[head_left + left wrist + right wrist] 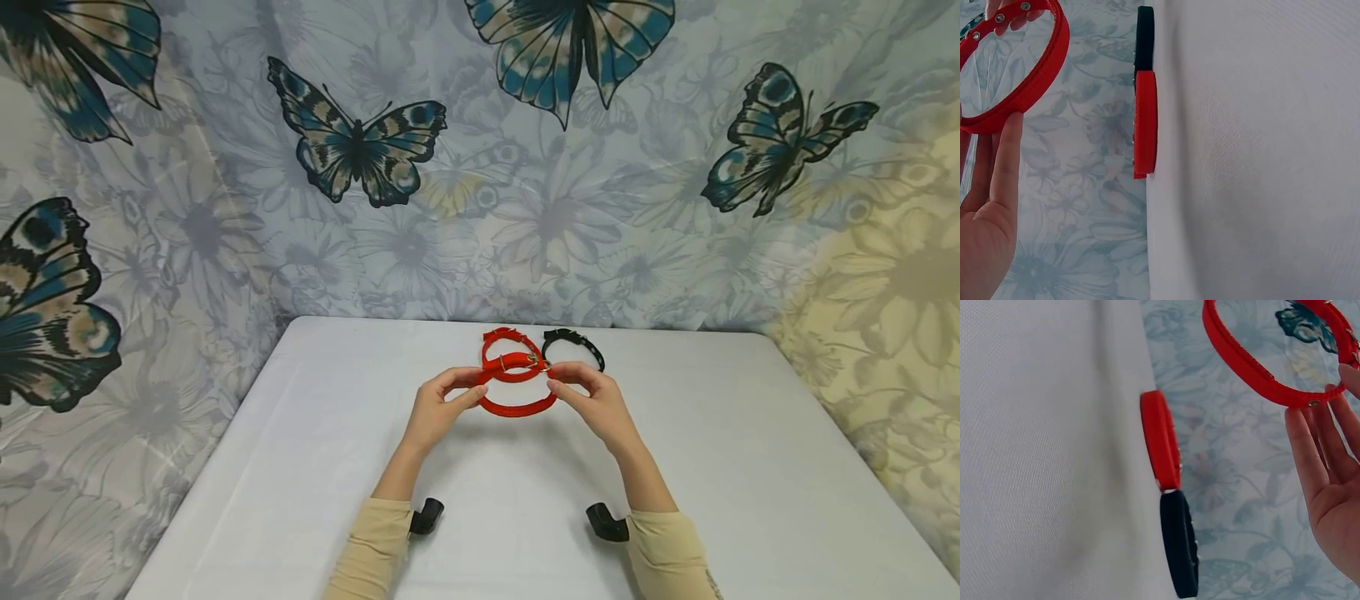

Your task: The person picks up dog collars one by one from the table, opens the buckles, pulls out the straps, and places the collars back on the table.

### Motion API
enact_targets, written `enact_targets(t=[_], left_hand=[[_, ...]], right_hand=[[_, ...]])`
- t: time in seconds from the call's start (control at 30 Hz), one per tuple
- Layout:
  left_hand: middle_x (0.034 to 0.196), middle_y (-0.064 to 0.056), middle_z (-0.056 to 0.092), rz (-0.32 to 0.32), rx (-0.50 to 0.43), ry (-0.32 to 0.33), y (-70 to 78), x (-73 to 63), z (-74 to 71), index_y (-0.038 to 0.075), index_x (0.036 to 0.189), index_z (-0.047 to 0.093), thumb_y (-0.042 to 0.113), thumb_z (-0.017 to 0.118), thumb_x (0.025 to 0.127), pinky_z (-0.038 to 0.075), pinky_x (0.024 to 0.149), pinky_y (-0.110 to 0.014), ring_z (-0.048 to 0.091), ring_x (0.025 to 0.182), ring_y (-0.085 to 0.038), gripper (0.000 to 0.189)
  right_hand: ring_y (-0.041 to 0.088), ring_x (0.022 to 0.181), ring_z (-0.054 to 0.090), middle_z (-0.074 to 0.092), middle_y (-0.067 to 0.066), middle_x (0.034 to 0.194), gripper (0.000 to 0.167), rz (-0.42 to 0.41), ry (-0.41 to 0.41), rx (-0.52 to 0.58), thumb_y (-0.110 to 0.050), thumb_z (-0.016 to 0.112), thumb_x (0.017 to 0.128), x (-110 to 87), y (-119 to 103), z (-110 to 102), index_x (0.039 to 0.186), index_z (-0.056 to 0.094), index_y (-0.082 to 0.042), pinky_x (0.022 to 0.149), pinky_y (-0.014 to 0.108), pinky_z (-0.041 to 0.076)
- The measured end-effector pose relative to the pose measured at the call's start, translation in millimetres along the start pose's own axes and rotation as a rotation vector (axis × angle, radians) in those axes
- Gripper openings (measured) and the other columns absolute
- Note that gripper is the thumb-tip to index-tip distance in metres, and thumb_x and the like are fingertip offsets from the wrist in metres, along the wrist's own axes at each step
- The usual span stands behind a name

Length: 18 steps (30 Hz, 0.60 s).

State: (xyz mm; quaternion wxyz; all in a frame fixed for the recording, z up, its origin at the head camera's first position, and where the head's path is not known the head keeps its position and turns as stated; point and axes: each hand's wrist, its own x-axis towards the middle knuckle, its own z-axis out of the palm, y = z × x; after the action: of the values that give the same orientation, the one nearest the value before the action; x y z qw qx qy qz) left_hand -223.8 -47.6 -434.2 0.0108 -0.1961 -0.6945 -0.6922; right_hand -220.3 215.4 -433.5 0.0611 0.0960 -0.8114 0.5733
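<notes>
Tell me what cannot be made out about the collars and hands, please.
Head: the farther red collar, partly behind the held red collar.
Head: the black collar, partly behind the right hand.
Head: metal parts, too small to tell their shape.
Left wrist: parts of the held red collar and left hand, past the left edge.
Right wrist: part of the held red collar, past the top edge.

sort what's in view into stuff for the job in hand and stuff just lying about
In the job:
raised red band
left grip and right grip, both holding it

Lying about:
second red band, on the table
black band, next to it
</notes>
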Motion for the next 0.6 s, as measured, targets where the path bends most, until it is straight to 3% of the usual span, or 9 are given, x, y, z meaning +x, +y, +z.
enact_targets(t=[0.13,0.4,0.6], left_hand=[[0.111,-0.011,0.067,-0.009,0.007,-0.009,4.5,-1.6,-0.5,0.001,0.119,0.066,0.007,0.07,0.09,0.057,0.08,-0.033,0.063,0.103,-0.022,0.03],[0.108,-0.004,0.069,-0.04,0.121,0.011,10.9,-4.0,-2.3,0.006,0.117,0.069,0.013,0.072,0.089,0.055,0.084,-0.031,0.063,0.103,-0.016,0.028],[0.107,-0.002,0.069,-0.034,0.158,0.019,17.1,-5.2,-3.3,0.008,0.117,0.07,0.016,0.073,0.089,0.056,0.081,-0.031,0.062,0.102,-0.015,0.029]], right_hand=[[0.012,0.105,0.058,0.066,0.009,0.112,0.028,-0.008,0.003,-0.023,-0.018,0.069,0.092,-0.8,-3,0,0.116,0.067,-0.004,0.091,0.031,0.048],[0.008,0.102,0.058,0.066,0.016,0.11,0.027,-0.013,-0.029,-0.03,-0.012,0.067,0.093,-10.2,-32,2,0.115,0.065,0.004,0.097,0.044,0.043],[0.011,0.103,0.058,0.067,0.013,0.109,0.026,0.006,-0.033,-0.024,-0.015,0.068,0.093,-10.5,-31,2,0.114,0.066,0.001,0.094,0.034,0.047]])
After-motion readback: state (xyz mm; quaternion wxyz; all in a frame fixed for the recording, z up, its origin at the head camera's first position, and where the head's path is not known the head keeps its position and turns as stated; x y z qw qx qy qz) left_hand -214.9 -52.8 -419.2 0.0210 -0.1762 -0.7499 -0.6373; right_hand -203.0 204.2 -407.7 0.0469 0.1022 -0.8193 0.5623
